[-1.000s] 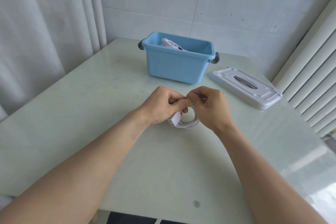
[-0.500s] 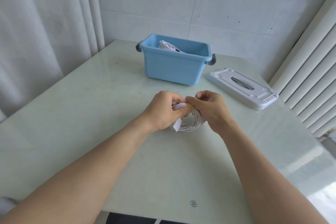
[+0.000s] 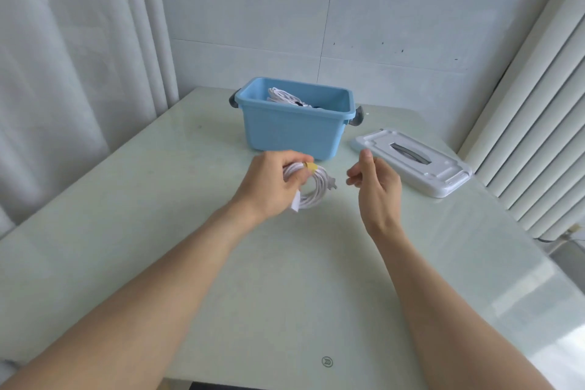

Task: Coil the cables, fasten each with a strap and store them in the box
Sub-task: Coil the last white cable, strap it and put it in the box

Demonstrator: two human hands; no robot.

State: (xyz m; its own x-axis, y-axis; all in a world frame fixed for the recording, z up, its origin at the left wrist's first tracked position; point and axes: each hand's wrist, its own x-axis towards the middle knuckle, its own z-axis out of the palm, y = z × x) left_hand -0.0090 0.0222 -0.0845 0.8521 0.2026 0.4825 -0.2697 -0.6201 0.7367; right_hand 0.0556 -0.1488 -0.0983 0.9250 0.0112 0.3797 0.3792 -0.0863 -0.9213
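Just in front of the blue box point(image 3: 292, 130), toward its left end, the left hand point(image 3: 269, 184) grips a white coiled cable point(image 3: 311, 188) with a yellow strap point(image 3: 310, 166) at the top; the loop faces the camera, its plug point(image 3: 331, 184) poking right. Nearer the box's right end, the right hand point(image 3: 375, 182) hovers loosely curled, holding nothing. Right of the box lies the white lid point(image 3: 411, 161), long axis slanting toward the near right.
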